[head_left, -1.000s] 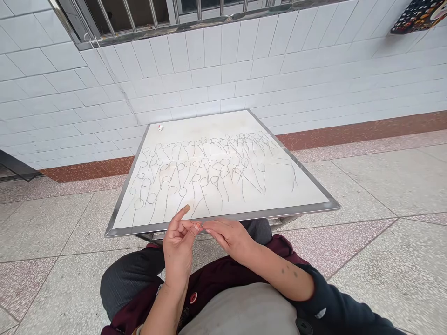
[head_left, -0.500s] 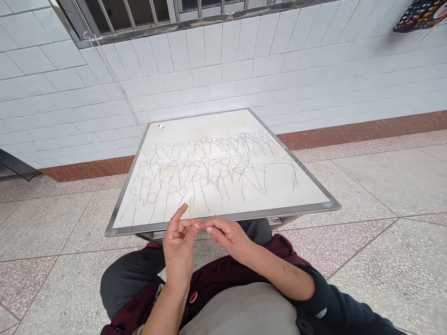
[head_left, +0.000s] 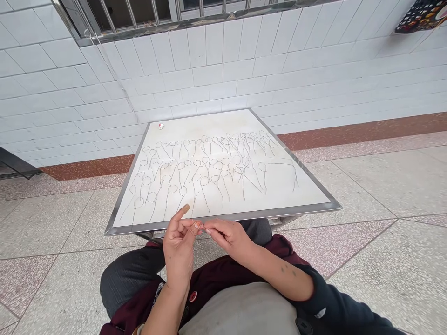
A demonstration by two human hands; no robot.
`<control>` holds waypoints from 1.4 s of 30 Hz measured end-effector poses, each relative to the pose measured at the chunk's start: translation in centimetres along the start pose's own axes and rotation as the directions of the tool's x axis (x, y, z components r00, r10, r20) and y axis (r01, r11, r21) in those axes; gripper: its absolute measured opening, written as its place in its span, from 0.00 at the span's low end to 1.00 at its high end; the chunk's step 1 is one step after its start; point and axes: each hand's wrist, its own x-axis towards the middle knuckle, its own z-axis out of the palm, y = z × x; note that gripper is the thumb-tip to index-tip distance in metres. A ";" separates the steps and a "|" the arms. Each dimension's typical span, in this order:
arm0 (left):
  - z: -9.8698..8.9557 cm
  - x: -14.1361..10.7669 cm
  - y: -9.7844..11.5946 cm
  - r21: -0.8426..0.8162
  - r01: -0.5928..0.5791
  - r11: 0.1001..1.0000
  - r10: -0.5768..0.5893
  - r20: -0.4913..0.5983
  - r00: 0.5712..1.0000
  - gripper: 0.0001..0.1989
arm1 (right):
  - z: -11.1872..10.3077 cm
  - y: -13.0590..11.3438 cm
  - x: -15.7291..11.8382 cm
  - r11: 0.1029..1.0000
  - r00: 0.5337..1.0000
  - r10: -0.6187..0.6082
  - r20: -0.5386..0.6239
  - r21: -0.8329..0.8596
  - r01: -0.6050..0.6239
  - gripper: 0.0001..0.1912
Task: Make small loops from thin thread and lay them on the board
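Note:
My left hand (head_left: 179, 244) is closed in a pinch of thumb and forefinger just past the table's near edge, with a tan bandage (head_left: 186, 209) round one raised fingertip. Against it, my right hand (head_left: 232, 239) pinches with thumb and forefinger too. A thin dark wire (head_left: 203, 227) runs between the two pinches; most of it is hidden by fingers or too fine to follow. Beyond my hands, many thin wires with a round loop at one end, such as this looped wire (head_left: 172, 189), lie in rough rows on the white table (head_left: 209, 122).
A metal rim (head_left: 303, 209) edges the table. Near its far left corner lies a small white-and-red object (head_left: 161, 126). A few unlooped wires (head_left: 295, 174) lie at the right. Behind stands a white tiled wall (head_left: 209, 74) with a barred window (head_left: 153, 14).
Both hands stay together in nearly the same place. My right fingers have shifted slightly at the pinch, and a thin line above my left fingers now leans further right.

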 end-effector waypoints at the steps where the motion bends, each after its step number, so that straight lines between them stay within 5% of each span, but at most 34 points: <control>1: 0.0 0.0 0.0 0.000 0.005 1.000 -0.005 0.005 1.000 0.24 | -0.1 0.0 0.0 1.000 1.000 -0.013 0.002 -0.011 0.013 0.11; 10: -0.5 0.0 0.0 0.045 0.012 0.999 -0.013 0.037 0.999 0.23 | -0.7 0.2 0.0 0.991 0.993 -0.097 0.069 -0.090 0.103 0.13; 28: -1.2 0.0 -0.2 0.067 -0.045 0.997 0.049 -0.061 0.997 0.22 | -0.8 -0.2 0.4 0.994 0.977 0.055 0.207 -0.103 -0.034 0.14; 37: -2.9 0.5 0.4 0.083 -0.069 0.994 0.077 -0.098 0.992 0.21 | -0.9 -1.3 1.6 0.983 0.960 0.131 0.249 -0.157 -0.093 0.14; 42: -4.0 1.4 1.0 0.109 -0.131 0.985 0.152 -0.207 0.966 0.21 | -1.0 -1.1 1.9 0.966 0.955 0.206 0.216 -0.198 -0.164 0.13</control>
